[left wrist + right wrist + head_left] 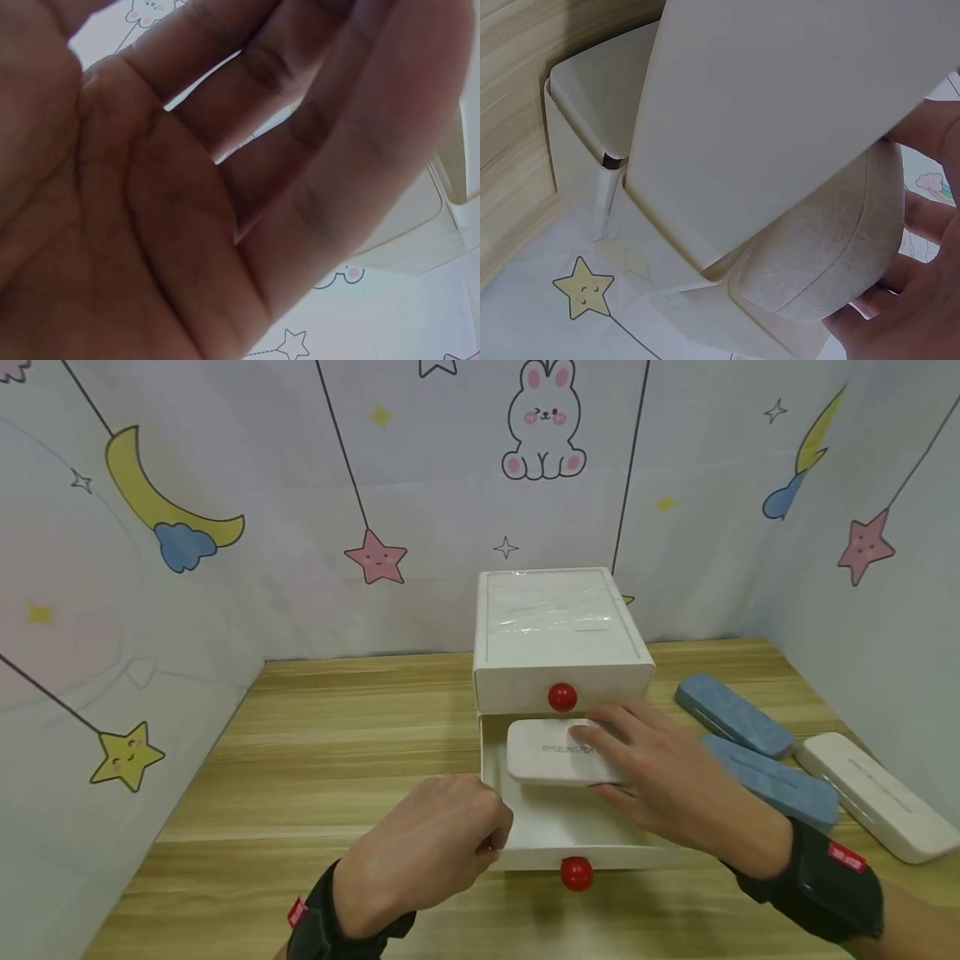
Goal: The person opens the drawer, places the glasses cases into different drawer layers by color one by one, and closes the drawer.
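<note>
My right hand (pixel 675 781) grips the right end of a white glasses case (pixel 551 764) with printed lettering. The case is inside the pulled-out lower drawer (pixel 562 827) of a small white drawer box (pixel 558 618). From the right wrist view, fingers wrap the pale rounded case (pixel 821 240) beside the drawer wall. Close to the drawer's front left corner is my left hand (pixel 423 852), its fingers loosely bent; whether it touches the drawer cannot be told. The left wrist view shows the bare palm (pixel 150 217) with nothing held.
Two blue glasses cases (pixel 735 714) and another white case (pixel 873 793) lie on the wooden table (pixel 360 735) to the right. Red knobs mark the upper drawer (pixel 517 689) and lower one. A patterned cloth (pixel 450 485) encloses the back and sides.
</note>
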A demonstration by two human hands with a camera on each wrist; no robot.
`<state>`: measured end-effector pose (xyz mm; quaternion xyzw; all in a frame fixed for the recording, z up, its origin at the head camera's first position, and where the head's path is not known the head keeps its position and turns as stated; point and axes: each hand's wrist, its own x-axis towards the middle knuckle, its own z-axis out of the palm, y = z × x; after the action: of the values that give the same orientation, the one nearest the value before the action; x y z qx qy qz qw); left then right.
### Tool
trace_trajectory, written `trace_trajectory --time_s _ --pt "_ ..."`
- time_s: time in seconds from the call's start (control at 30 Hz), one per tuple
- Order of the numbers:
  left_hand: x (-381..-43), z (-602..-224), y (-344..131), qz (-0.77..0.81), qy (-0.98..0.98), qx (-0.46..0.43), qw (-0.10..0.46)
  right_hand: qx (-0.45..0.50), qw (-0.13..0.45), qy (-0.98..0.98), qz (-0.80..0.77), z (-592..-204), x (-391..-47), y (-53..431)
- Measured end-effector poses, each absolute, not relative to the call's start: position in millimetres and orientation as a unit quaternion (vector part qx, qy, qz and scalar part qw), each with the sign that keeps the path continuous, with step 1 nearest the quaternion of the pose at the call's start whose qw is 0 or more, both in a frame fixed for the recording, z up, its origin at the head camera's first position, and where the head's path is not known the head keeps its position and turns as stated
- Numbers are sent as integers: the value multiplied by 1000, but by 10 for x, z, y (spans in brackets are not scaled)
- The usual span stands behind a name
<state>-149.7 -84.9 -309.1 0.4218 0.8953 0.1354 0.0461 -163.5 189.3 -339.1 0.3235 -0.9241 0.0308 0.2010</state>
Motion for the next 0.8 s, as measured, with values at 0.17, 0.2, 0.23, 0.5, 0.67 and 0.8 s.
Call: trace_trajectory --time_s 0.17,0.2,0.23,0.5,0.67,0.8 --pt "-1488 -3091 -858 135 894 426 37 334 192 -922 34 -3410 -1680 1852" --pt "-1487 -3091 -859 134 894 427 34 336 190 -922 33 -3416 -1692 1845" --pt "-1486 -3091 -859 133 893 428 33 339 189 -921 33 -3423 -1705 1839" --pt "-1494 -3088 -850 123 893 431 37 344 177 -922 15 -3496 -1793 1819" --pt "-1491 -3089 -848 124 893 430 36 341 176 -923 6 -3539 -1832 1812" --pt "-1489 -3089 -844 123 893 431 34 334 169 -927 -1 -3581 -1858 1805"
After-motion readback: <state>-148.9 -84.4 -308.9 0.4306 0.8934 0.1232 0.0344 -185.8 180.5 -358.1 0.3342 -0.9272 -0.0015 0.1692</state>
